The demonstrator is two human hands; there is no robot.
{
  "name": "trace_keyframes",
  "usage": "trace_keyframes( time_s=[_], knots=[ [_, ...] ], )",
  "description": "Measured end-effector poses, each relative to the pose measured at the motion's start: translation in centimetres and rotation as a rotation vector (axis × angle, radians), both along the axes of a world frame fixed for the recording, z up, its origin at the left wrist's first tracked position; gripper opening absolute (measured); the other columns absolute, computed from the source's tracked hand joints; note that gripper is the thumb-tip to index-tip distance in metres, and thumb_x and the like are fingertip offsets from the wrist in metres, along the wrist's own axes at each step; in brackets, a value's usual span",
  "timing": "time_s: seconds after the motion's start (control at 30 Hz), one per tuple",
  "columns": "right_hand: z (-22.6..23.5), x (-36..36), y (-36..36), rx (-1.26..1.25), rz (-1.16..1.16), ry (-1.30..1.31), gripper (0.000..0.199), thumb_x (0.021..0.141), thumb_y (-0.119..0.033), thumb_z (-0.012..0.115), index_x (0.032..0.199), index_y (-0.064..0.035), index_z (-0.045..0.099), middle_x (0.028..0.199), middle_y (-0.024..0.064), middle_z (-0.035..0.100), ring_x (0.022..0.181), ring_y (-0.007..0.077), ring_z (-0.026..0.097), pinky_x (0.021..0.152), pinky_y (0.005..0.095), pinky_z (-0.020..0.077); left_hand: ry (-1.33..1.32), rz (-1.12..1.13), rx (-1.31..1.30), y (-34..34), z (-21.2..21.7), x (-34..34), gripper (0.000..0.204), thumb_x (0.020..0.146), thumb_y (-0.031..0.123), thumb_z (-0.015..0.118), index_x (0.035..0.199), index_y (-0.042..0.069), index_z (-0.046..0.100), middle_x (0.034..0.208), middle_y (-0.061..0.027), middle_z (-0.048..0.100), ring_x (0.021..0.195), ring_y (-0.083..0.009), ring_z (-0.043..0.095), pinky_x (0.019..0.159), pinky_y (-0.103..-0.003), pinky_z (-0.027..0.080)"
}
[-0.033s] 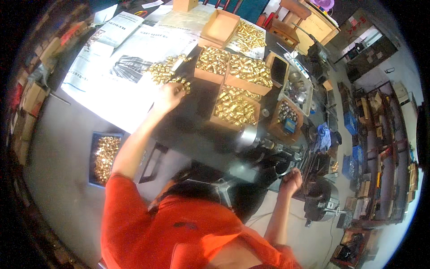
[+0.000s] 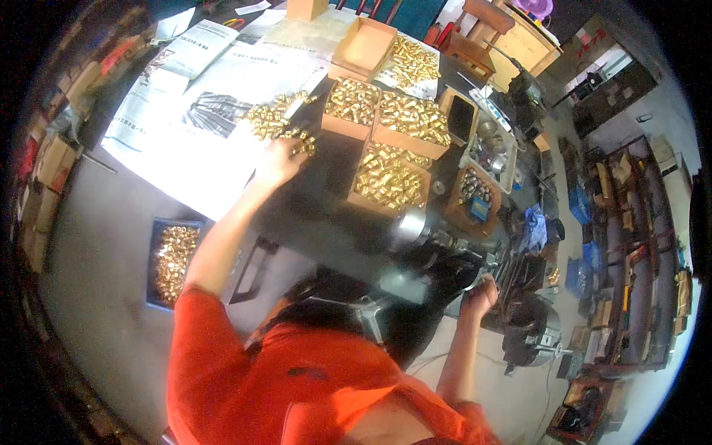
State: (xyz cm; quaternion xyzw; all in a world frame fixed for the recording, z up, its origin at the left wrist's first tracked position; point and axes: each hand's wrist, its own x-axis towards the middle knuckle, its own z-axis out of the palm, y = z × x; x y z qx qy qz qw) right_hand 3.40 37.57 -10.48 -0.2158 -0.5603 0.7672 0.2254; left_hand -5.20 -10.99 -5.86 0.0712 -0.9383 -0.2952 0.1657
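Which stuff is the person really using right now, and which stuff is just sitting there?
In use:
- left hand on the loose brass parts on the newspaper
- right hand at the grey machine
- open boxes of brass parts beside the machine

Just lying about:
- blue crate of brass parts on the floor
- empty cardboard box
- wooden stool
- shelves of clutter at the right

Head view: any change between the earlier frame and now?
No visible change. The left hand rests at the loose pile of brass fittings on the newspaper, the right hand is at the dark machine, and the cardboard boxes sit as before.
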Motion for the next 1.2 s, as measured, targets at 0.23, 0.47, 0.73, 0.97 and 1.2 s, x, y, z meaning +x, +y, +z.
trace_keyframes(
  time_s=[0.23, 0.47, 0.73, 0.97, 1.2],
  knots=[
    [0.7, -2.3, -1.9, -0.098, 0.024, 0.16, 0.015, 0.078, -0.015, 0.051, 0.069, -0.003, 0.053, 0.066, 0.0015, 0.049, 0.06, 0.014, 0.048, 0.055, 0.0272, 0.0396, -0.055, 0.113, -0.212, 0.7, -2.4, -1.3, 0.018, 0.069, 0.023, 0.063, 0.078, 0.008, 0.057, 0.069, -0.0144, 0.06, 0.067, -0.0314, 0.06, 0.062, -0.042, 0.048],
    [0.8, -0.1, -0.8, -0.085, 0.083, 0.049, 0.013, 0.077, -0.016, 0.053, 0.071, -0.0041, 0.055, 0.06, -0.0005, 0.047, 0.049, 0.0087, 0.041, 0.045, 0.022, 0.0327, -0.15, -0.037, -0.368, 0.3, -1.0, -0.3, 0.017, 0.068, 0.017, 0.06, 0.082, 0.007, 0.058, 0.071, -0.0164, 0.06, 0.071, -0.0339, 0.059, 0.064, -0.044, 0.048],
    [1.3, 0.4, -1.7, -0.095, 0.044, 0.076, 0.015, 0.08, -0.015, 0.049, 0.073, -0.0022, 0.053, 0.058, -0.0013, 0.039, 0.046, 0.0074, 0.032, 0.041, 0.0213, 0.0247, -0.103, -0.002, -0.184, -0.2, -1.9, 2.9, 0.013, 0.067, 0.019, 0.061, 0.071, 0.007, 0.059, 0.068, -0.0166, 0.059, 0.063, -0.0335, 0.059, 0.059, -0.042, 0.048],
    [1.5, 0.4, -1.7, -0.073, 0.036, 0.084, 0.013, 0.079, -0.012, 0.048, 0.072, -0.0024, 0.053, 0.058, -0.0014, 0.04, 0.047, 0.0075, 0.032, 0.041, 0.0216, 0.0246, -0.136, -0.629, 1.027, 7.5, 5.2, 6.2, 0.014, 0.076, 0.002, 0.061, 0.089, -0.003, 0.056, 0.076, -0.0086, 0.06, 0.064, -0.0113, 0.059, 0.058, -0.023, 0.049],
    [2.2, 0.8, -2.4, -0.084, -0.004, 0.068, 0.01, 0.077, -0.009, 0.05, 0.069, -0.0025, 0.051, 0.054, -0.0024, 0.036, 0.043, 0.0074, 0.028, 0.039, 0.0224, 0.0231, -0.104, -0.804, 1.055, 11.5, 5.7, 5.5, 0.009, 0.079, -0.002, 0.057, 0.087, -0.007, 0.059, 0.073, -0.0079, 0.061, 0.066, -0.0125, 0.06, 0.062, -0.024, 0.049]
  ],
)
